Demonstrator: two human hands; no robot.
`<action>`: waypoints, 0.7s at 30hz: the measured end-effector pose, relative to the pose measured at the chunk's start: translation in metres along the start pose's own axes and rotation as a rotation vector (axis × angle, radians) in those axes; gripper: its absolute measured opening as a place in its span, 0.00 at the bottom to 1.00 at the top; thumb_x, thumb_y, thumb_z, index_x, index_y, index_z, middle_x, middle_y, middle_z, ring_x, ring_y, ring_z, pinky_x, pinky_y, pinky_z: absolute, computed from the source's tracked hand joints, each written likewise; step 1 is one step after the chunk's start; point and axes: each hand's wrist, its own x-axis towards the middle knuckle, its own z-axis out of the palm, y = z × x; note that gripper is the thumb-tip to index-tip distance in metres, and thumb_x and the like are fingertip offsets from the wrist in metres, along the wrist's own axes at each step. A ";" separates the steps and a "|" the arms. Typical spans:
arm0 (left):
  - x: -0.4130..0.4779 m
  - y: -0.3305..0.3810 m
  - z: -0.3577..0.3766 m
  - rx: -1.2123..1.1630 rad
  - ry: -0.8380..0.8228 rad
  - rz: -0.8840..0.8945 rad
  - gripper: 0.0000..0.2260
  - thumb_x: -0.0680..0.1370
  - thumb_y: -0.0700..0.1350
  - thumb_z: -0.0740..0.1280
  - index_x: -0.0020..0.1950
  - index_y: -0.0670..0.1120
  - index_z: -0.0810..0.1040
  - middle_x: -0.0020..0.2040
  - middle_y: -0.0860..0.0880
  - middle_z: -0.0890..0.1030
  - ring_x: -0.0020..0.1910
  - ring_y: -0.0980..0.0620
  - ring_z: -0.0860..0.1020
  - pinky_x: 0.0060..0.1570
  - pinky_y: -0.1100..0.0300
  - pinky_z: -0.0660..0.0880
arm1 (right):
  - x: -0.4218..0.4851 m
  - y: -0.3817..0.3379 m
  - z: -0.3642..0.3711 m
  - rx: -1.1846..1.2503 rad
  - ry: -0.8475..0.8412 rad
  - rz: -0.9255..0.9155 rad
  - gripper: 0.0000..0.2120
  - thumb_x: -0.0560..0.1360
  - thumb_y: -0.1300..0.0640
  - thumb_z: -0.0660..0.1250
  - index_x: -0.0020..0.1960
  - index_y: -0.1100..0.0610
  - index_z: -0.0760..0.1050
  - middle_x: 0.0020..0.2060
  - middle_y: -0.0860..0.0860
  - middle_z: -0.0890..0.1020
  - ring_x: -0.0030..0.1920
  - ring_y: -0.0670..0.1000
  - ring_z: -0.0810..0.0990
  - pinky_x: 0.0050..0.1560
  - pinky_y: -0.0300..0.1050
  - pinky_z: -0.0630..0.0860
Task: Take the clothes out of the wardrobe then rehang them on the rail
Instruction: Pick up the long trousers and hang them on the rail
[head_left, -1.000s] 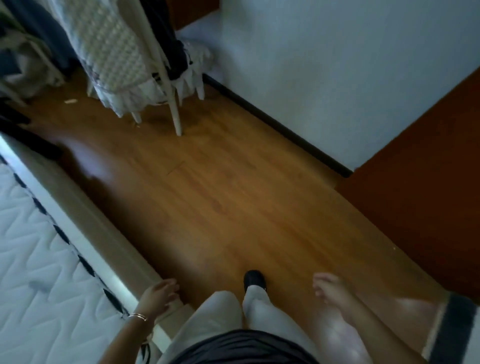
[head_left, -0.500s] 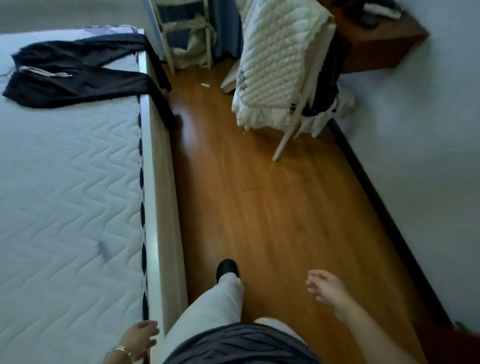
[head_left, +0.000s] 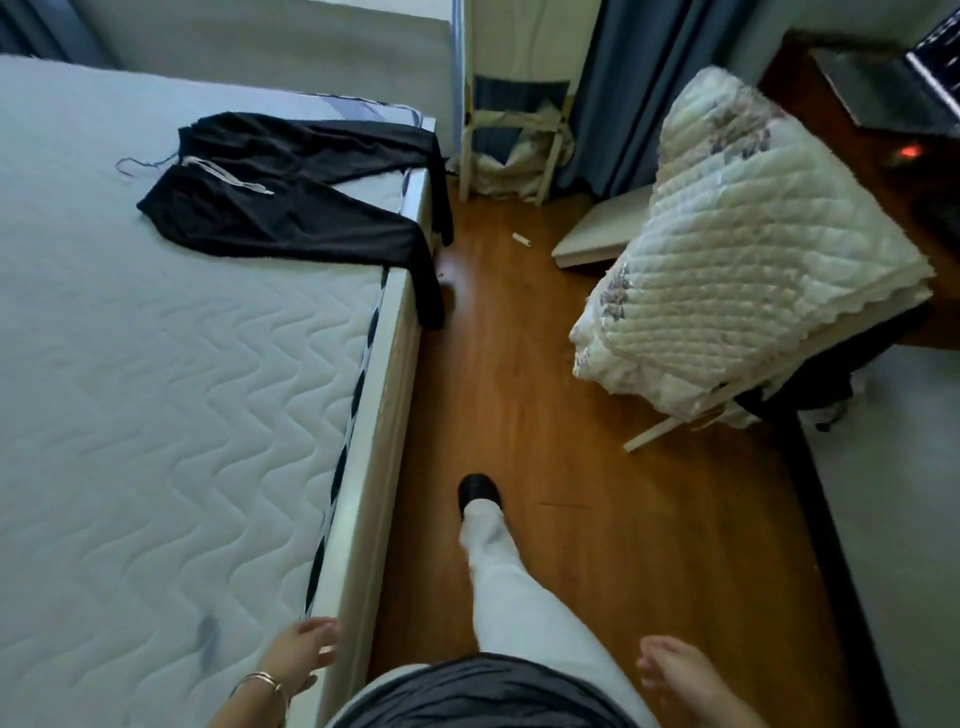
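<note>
Black trousers laid out on the bed, both hands empty; rehanging judged not yet begun.

A pair of black drawstring trousers (head_left: 291, 208) is seen spread on the white quilted mattress (head_left: 156, 415), one leg draped over its edge toward the brown wooden floor (head_left: 597, 519); no wardrobe or rail is in view; the left hand (head_left: 301, 657) is held loosely spread beside the mattress edge, nothing gripped; the right hand (head_left: 675, 675) is likewise open and empty; a cream quilted blanket (head_left: 743, 249) is draped over a white chair, a dark wooden desk (head_left: 872, 156) beyond it.
</note>
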 end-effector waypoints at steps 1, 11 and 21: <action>0.007 0.014 0.001 -0.025 0.010 -0.032 0.06 0.79 0.40 0.60 0.51 0.39 0.74 0.46 0.42 0.77 0.41 0.46 0.74 0.36 0.59 0.62 | 0.013 -0.021 -0.002 -0.004 -0.004 0.004 0.03 0.76 0.64 0.63 0.46 0.63 0.75 0.35 0.57 0.78 0.35 0.55 0.75 0.35 0.43 0.69; 0.046 0.239 0.016 -0.208 0.072 0.094 0.03 0.78 0.39 0.62 0.48 0.42 0.75 0.43 0.43 0.77 0.36 0.49 0.74 0.33 0.61 0.63 | 0.089 -0.341 0.003 -0.201 -0.090 -0.182 0.05 0.79 0.59 0.59 0.50 0.58 0.73 0.38 0.53 0.78 0.37 0.51 0.76 0.36 0.43 0.70; 0.112 0.417 0.005 -0.239 0.085 0.124 0.07 0.79 0.41 0.59 0.55 0.43 0.73 0.53 0.44 0.77 0.50 0.46 0.75 0.47 0.57 0.67 | 0.134 -0.540 0.045 -0.269 -0.199 -0.253 0.06 0.79 0.60 0.58 0.51 0.55 0.73 0.42 0.54 0.79 0.39 0.50 0.77 0.35 0.40 0.69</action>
